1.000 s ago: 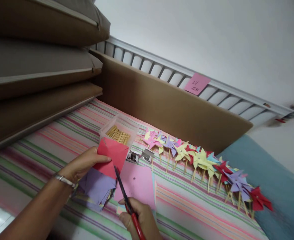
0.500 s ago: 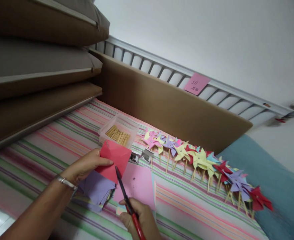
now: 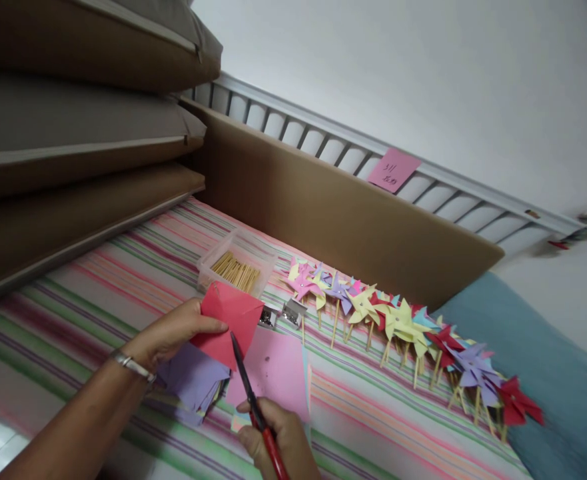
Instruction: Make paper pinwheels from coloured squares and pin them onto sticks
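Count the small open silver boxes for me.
2: the left silver box, partly hidden by the held red paper, and the right silver box, just beside it. More could be hidden behind that paper.

1. Right of the right hand [image 3: 288,437], open striped cloth [image 3: 398,407] runs up to the row of pinwheels [image 3: 400,320], room for a low sideways pass.
2. That row blocks the way toward the brown board [image 3: 333,200], which stands upright behind it; a blue-green cushion [image 3: 548,360] bounds the right end.
3. Straight ahead of the left hand [image 3: 183,327], the red paper [image 3: 240,313] and the clear box [image 3: 267,277] obstruct; two small open boxes [image 3: 293,312] sit just beside the clear box.
4. The scissors [image 3: 247,381] fill the near gap between the hands, above the pink paper [image 3: 280,367].
5. Left of the clear box, bare cloth offers a passage, bounded by stacked padded slabs [image 3: 83,127].
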Demonstrator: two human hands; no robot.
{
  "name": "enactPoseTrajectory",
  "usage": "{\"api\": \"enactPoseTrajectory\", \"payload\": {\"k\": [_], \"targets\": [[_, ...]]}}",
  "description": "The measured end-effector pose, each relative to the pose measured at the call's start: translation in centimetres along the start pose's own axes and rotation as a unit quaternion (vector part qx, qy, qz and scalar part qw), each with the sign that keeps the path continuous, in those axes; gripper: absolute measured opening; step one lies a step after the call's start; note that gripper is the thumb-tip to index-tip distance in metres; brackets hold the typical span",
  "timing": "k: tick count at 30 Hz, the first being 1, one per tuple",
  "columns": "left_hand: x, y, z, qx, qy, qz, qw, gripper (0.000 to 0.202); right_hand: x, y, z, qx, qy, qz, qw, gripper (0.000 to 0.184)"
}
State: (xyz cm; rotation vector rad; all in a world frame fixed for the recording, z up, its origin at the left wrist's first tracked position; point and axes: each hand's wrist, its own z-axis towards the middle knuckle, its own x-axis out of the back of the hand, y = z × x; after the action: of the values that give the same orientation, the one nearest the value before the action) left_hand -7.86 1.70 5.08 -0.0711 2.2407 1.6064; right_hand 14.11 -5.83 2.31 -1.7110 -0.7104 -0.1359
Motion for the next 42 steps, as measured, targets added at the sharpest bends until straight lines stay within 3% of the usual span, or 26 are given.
{"api": "enactPoseTrajectory", "payload": {"k": [19,22,26,30,34,39,42], "targets": [[0.0,-0.2,0.5,0.002,0.007,0.004,1.0,0.03,-0.5,0.5,0.3,0.006,-0.002,-0.007,1.0,0.029],[0.2,-0.1,0.6,-0.009,0.041,0.011,0.999,0.029,0.6,0.3,0.2,0.005,-0.009,-0.064,0.998,0.025],[0.8,0.0,0.5,-0.015,0.068,0.011,0.997,0.03,3.9,1.2,-0.3,0.019,-0.023,-0.119,0.992,0.029],[0.2,-0.6,0.5,0.024,0.014,0.024,0.999,0.026,6.4,2.5,-0.6,0.063,0.072,-0.022,0.995,0.036],[-2.2,-2.2,0.8,0.058,-0.065,0.064,0.994,0.021,6.3,2.7,-0.3,0.147,0.117,0.081,0.979,0.032],[-5.4,-4.5,1.4,0.087,-0.166,0.136,0.973,0.021,5.5,1.7,0.3,0.128,0.128,0.147,0.972,0.036],[-6.4,-5.1,1.7,0.094,-0.188,0.138,0.968,0.015,5.5,1.6,0.4,0.119,0.138,0.149,0.972,0.036]]}}
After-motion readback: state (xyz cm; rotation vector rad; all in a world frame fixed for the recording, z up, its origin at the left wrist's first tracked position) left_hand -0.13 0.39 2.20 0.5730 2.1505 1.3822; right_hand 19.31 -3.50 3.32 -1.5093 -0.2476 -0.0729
